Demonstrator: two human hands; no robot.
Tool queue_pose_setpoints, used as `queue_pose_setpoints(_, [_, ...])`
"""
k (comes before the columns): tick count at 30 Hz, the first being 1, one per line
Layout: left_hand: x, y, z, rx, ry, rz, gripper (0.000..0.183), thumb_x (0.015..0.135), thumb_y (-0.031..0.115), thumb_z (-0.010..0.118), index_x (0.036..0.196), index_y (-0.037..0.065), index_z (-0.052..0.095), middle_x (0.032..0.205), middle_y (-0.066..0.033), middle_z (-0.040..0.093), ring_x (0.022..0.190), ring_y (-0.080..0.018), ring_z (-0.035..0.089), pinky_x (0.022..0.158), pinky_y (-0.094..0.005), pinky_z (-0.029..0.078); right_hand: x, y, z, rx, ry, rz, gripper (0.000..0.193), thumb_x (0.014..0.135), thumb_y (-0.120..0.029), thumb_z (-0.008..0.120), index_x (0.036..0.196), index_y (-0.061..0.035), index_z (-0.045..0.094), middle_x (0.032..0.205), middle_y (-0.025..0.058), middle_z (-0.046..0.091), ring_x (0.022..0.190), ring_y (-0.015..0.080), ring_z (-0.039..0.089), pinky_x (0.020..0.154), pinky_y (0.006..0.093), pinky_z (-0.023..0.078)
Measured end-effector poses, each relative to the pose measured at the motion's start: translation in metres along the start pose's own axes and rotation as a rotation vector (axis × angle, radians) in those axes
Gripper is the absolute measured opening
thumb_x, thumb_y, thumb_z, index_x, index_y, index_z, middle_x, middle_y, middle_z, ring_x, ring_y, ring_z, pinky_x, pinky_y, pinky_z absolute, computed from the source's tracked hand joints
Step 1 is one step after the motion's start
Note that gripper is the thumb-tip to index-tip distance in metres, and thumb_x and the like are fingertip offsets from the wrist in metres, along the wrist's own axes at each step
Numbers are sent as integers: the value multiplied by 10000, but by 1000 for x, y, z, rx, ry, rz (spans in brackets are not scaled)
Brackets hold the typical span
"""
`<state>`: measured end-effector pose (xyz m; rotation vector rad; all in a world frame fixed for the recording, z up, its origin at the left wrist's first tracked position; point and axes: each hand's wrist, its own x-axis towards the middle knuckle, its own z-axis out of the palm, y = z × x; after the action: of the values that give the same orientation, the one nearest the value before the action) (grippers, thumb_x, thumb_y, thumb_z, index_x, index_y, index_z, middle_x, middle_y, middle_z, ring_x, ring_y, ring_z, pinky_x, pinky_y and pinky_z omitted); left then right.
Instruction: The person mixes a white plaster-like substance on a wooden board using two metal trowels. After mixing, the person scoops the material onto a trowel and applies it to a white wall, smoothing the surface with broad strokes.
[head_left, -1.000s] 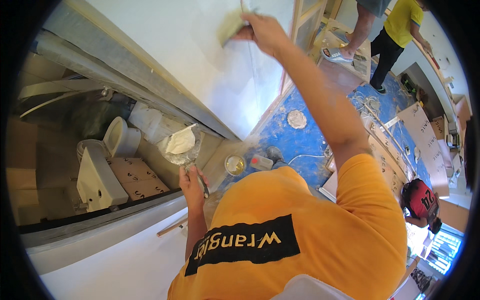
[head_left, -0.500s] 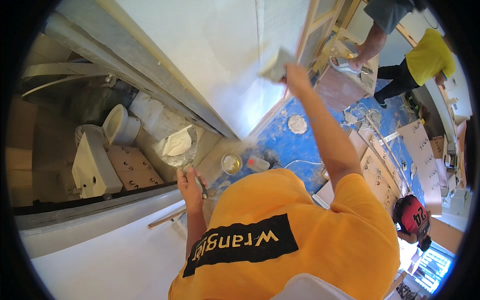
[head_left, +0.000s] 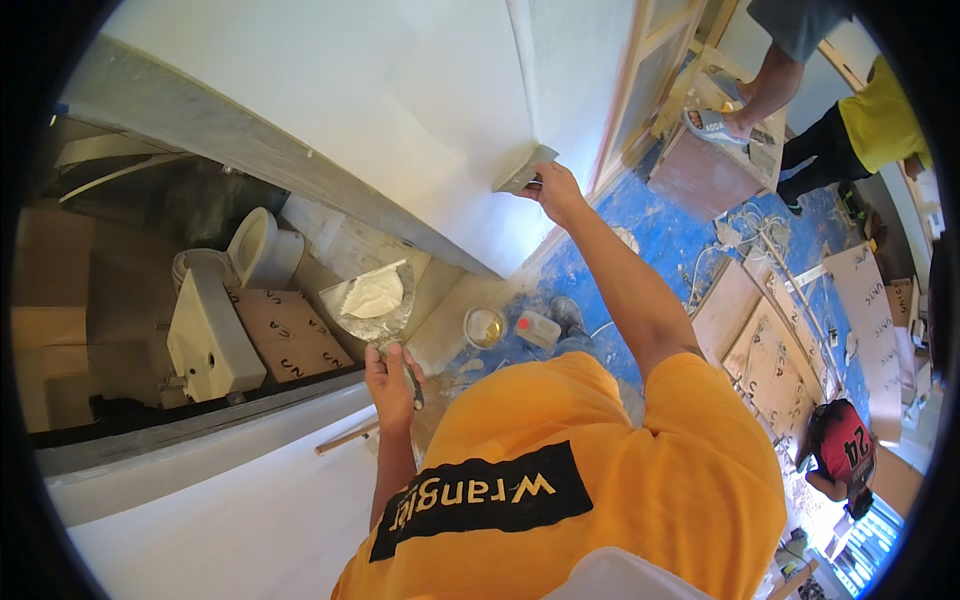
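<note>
Keep the right hand (head_left: 556, 190), fingers clenched on the putty knife (head_left: 524, 170), pressing its blade flat against the white wall (head_left: 400, 110), while the left hand (head_left: 390, 380) grips the plaster-loaded trowel (head_left: 372, 300) level nearby.

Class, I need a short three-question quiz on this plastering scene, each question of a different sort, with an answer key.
1. True or false: the right hand presses a flat blade against the white wall.
2. What lies on the metal hawk that the left hand holds? A) white plaster B) red paint C) nails
3. Fill in: the floor below the wall is covered in ____ sheeting.

Key: 1 true; 2 A; 3 blue.
</note>
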<state>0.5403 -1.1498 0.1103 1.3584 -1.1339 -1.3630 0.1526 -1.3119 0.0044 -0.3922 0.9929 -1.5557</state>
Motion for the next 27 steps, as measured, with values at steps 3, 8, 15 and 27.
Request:
queue_pose_setpoints(3, [5, -9, 1, -16, -52, -28, 158, 1085, 235, 575, 1032, 103, 508, 801, -26, 570, 555, -119, 562, 484, -260, 452, -18, -56, 40, -8, -87, -95, 380, 1052, -145, 494, 1286, 150, 540, 1206, 232, 667, 1048, 332, 706, 890, 423, 640])
queue_pose_setpoints(8, [17, -32, -10, -68, -143, -23, 198, 1087, 250, 588, 1006, 94, 498, 779, -22, 582, 550, -118, 567, 477, -269, 450, -46, -163, 106, -69, -186, -264, 391, 1069, -149, 497, 1288, 175, 524, 1247, 260, 661, 1115, 365, 702, 989, 442, 616])
queue_pose_setpoints(15, [24, -44, -28, -58, -145, -22, 151, 1086, 233, 572, 1066, 96, 512, 791, -24, 569, 542, -118, 558, 464, -275, 451, -59, -322, 242, -101, -134, -418, 345, 1053, -89, 520, 1164, 237, 495, 1094, 319, 651, 935, 416, 721, 795, 466, 690])
queue_pose_setpoints(27, [17, -39, -18, -88, -26, -35, 154, 1094, 205, 555, 1013, 87, 496, 770, -29, 573, 547, -121, 560, 467, -274, 442, -53, -190, 34, -1123, 293, -477, 404, 1002, -304, 565, 1073, 83, 659, 874, 278, 713, 827, 375, 726, 757, 481, 553])
